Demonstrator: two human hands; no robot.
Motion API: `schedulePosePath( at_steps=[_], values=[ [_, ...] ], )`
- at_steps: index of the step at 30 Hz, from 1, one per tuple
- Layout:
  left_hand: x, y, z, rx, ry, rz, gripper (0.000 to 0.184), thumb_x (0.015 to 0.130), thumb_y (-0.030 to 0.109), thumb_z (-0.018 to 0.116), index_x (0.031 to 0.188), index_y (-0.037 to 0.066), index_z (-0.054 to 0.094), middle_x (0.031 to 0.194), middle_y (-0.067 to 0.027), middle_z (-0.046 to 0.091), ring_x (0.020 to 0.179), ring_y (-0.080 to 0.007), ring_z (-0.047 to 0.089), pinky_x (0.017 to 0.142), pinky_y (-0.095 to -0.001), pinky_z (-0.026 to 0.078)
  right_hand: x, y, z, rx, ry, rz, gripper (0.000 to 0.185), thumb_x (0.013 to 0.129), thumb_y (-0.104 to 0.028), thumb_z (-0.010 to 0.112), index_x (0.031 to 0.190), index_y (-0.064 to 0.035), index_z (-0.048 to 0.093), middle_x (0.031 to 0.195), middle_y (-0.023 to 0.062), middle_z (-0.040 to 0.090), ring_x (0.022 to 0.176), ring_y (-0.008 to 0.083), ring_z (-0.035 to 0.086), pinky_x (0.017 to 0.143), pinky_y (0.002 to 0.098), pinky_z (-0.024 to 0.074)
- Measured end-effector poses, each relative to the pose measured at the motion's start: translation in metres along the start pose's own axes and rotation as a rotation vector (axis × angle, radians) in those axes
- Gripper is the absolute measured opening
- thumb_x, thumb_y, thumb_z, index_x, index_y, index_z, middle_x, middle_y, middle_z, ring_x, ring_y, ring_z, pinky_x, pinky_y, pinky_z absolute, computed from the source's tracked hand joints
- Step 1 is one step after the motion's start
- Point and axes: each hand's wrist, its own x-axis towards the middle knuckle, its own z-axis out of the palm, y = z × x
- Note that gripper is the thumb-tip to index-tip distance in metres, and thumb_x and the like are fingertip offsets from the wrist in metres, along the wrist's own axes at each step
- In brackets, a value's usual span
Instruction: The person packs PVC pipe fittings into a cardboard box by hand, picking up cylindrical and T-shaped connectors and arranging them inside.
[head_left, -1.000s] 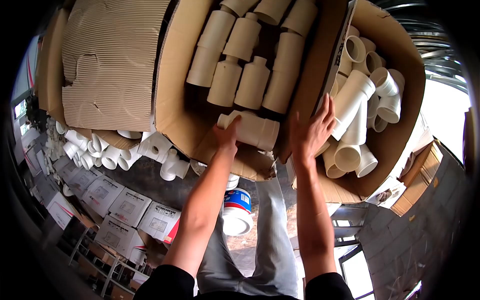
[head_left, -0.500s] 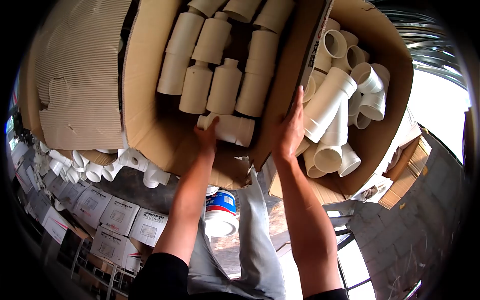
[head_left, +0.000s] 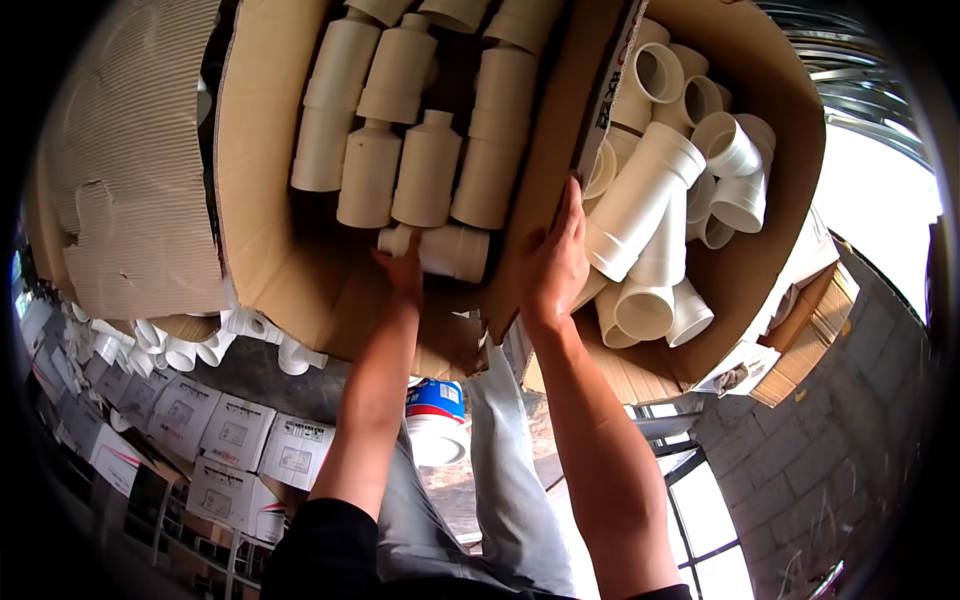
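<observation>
My left hand (head_left: 402,272) is closed around the left end of a white plastic pipe fitting (head_left: 455,252) lying sideways in the near part of a cardboard box (head_left: 275,150). Its thumb rests on the fitting; the other fingers are partly hidden. Beyond it, reducer-shaped fittings (head_left: 427,170) stand in rows between longer fittings (head_left: 340,90). My right hand (head_left: 556,265) lies against the box's right wall (head_left: 545,160), fingers stretched along it near the upper edge.
At the right, a second cardboard box (head_left: 790,90) holds loose white pipe fittings (head_left: 648,200). A corrugated box flap (head_left: 130,150) is at the left. Below are a blue and white bucket (head_left: 437,420), stacked white cartons (head_left: 238,430) and more fittings (head_left: 180,352).
The boxes and both hands appear slightly farther left in view. My left hand stays on the fitting, and my right hand remains against the box wall.
</observation>
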Motion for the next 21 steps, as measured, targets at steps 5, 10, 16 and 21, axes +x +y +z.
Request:
schedulePosePath(
  at_steps=[5, 10, 16, 21],
  values=[
    [-0.011, 0.002, -0.006, 0.185, -0.053, -0.014, 0.115, 0.069, 0.028, 0.085, 0.145, -0.005, 0.005, 0.144, -0.0249, 0.031, 0.128, -0.033, 0.039, 0.109, -0.0393, 0.031, 0.0, -0.006, -0.003, -0.024, -0.084, 0.054, 0.071, 0.077, 0.0, 0.049, 0.144, -0.0116, 0.027, 0.134, 0.0185, 0.048, 0.105, 0.0403, 0.058, 0.085, 0.0445, 0.0507],
    [-0.04, -0.004, -0.025, 0.164, -0.03, 0.267, 0.062, 0.076, 0.011, 0.074, 0.128, -0.005, 0.043, 0.12, -0.023, 0.055, 0.112, -0.0311, 0.055, 0.096, -0.0399, 0.043, -0.006, -0.017, -0.001, -0.043, -0.037, 0.105, 0.063, 0.078, -0.001, 0.048, 0.138, -0.0146, 0.034, 0.128, 0.0177, 0.05, 0.102, 0.0402, 0.058, 0.083, 0.0457, 0.0501],
    [-0.069, 0.015, -0.083, 0.171, -0.508, 0.366, 0.029, 0.083, 0.009, 0.067, 0.11, 0.002, 0.059, 0.093, -0.0089, 0.066, 0.088, -0.018, 0.063, 0.077, -0.0328, 0.05, -0.016, -0.008, 0.001, -0.239, 0.12, -0.152, 0.064, 0.081, -0.01, 0.055, 0.141, -0.0139, 0.033, 0.144, 0.0227, 0.03, 0.124, 0.0406, 0.043, 0.096, 0.0467, 0.0434],
    [-0.098, 0.047, -0.139, -0.176, -0.811, 0.232, 0.035, 0.088, 0.007, 0.064, 0.12, 0.003, 0.05, 0.094, -0.0072, 0.06, 0.079, -0.0154, 0.061, 0.071, -0.0284, 0.052, -0.054, -0.032, -0.005, -0.373, 0.097, -0.458, 0.067, 0.073, -0.005, 0.059, 0.138, -0.0124, 0.042, 0.146, 0.0184, 0.031, 0.135, 0.0316, 0.032, 0.113, 0.0455, 0.0225]
  ],
)
